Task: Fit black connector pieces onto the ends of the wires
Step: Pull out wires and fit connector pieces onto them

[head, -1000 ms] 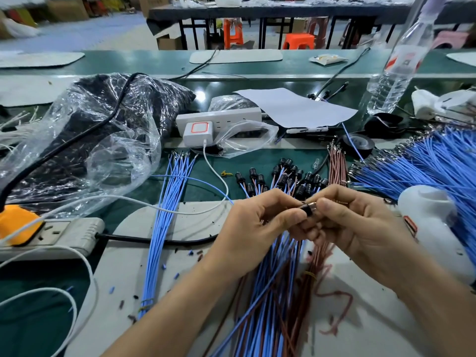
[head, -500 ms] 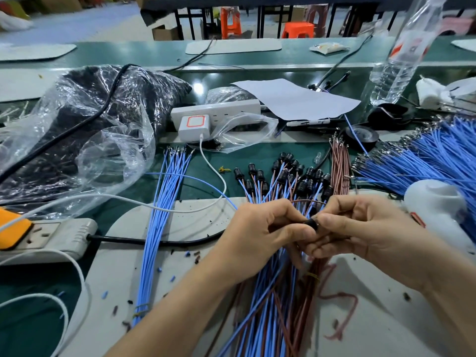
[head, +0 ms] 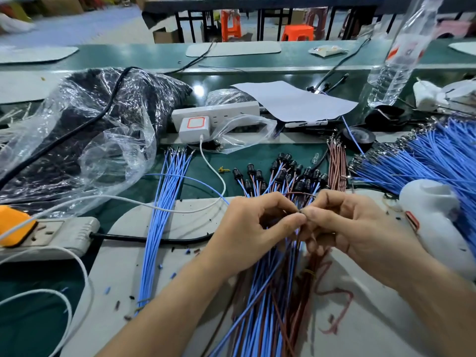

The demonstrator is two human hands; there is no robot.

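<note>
Wires (head: 260, 300), blue and brown, lie in a loose bundle on the pale mat (head: 123, 279) of the green worktop (head: 203, 186), passing under both hands. The left hand (head: 257, 228) and right hand (head: 355, 228) meet thumb to thumb above the bundle, together pinching a small dark connector piece (head: 300, 213) that is mostly hidden. Wire ends already capped with black connectors (head: 283, 173) cluster just beyond the knuckles. A big fan of blue wires (head: 425, 163) spreads on the right.
</note>
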